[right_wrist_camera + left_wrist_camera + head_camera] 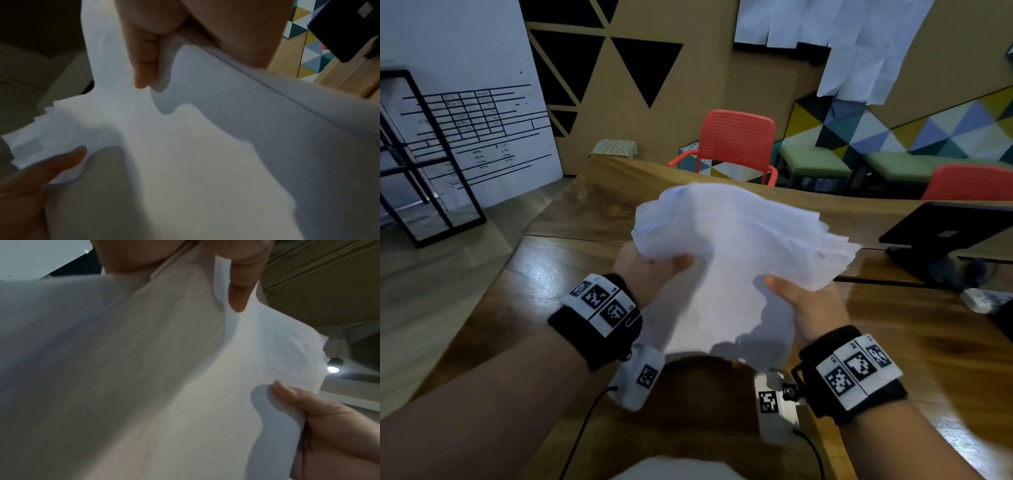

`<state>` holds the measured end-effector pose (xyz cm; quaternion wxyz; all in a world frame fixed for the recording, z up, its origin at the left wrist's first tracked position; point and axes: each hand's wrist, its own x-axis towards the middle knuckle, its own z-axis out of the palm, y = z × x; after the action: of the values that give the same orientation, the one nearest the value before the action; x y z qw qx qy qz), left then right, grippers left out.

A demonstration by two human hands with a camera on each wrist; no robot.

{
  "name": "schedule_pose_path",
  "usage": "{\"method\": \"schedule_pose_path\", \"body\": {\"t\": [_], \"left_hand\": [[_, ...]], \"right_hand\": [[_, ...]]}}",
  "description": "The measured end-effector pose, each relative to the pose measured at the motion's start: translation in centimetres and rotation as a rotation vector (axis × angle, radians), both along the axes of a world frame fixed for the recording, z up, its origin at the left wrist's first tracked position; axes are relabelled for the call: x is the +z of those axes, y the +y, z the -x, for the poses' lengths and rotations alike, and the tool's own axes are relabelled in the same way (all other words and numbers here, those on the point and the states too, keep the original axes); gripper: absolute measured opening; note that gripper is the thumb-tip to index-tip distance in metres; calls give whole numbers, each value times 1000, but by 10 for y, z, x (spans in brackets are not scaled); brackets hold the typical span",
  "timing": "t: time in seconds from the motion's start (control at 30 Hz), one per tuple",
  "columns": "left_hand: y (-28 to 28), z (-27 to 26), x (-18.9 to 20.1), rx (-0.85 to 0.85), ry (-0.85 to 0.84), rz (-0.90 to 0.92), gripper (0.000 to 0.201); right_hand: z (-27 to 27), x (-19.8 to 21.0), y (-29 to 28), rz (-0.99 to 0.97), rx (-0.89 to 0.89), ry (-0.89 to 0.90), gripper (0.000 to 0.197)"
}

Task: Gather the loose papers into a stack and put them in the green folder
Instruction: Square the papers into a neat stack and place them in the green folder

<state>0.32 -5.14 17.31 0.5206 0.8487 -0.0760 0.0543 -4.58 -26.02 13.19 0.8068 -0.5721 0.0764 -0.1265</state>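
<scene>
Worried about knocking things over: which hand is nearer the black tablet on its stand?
Right. The right hand, gripping the white paper stack, is on the side of the black tablet; the left hand grips the stack's far side.

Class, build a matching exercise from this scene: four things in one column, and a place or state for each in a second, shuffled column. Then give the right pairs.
Things
1. papers
2. left hand
3. red chair
4. dark device

Places or states
A. beyond the table's far edge
B. standing on the table, at the right
C. held in the air by both hands, edges uneven
D. grips the sheets' left side

Pairs: 1-C, 2-D, 3-A, 4-B
</scene>
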Motion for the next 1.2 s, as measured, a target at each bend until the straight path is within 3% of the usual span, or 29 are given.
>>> {"method": "schedule_pose_path", "body": {"t": [0.03, 0.13, 0.23, 0.3, 0.4, 0.47, 0.53, 0.6, 0.67, 0.77, 0.83, 0.93, 1.07, 1.17, 1.2], "left_hand": [[-1, -1, 4, 29, -28, 37, 46], [1, 1, 19, 45, -97, 114, 43], [2, -4, 24, -89, -118, 512, 41], [-1, -7, 25, -98, -107, 506, 35], [-7, -12, 26, 38, -110, 356, 15], [-7, -13, 26, 92, -126, 336, 7], [-7, -15, 27, 95, -110, 373, 15], [-5, -15, 28, 74, -48, 548, 28], [-2, -17, 27, 52, 23, 711, 29], [1, -17, 20, 39, 48, 761, 19], [1, -14, 14, 33, 11, 707, 11], [-2, -11, 6, 35, -20, 657, 23], [-8, -14, 10, 191, -3, 584, 19], [-9, -19, 11, 271, -9, 544, 21], [-8, -21, 8, 262, -6, 559, 18]], "right_hand": [[1, 6, 1, -9, -20, -20, 94], [5, 22, 5, 31, -79, -107, 73], [4, 24, 2, 82, -97, -167, 40], [3, 23, 2, 97, -106, -186, 38], [4, 23, 3, 101, -106, -260, 45], [3, 25, 3, 136, -104, -285, 38], [3, 28, 0, 127, -110, -282, 18], [0, 29, -3, 116, -136, -262, 6], [-2, 30, -3, 88, -192, -251, 19], [-4, 31, -1, -11, -259, -253, 35], [-3, 34, 0, -25, -239, -242, 26], [-3, 37, 1, 105, -192, -242, 12], [-5, 35, 3, 216, -224, -237, 21], [-5, 31, 0, 111, -253, -254, 15], [-4, 28, -1, 116, -227, -251, 26]]}}
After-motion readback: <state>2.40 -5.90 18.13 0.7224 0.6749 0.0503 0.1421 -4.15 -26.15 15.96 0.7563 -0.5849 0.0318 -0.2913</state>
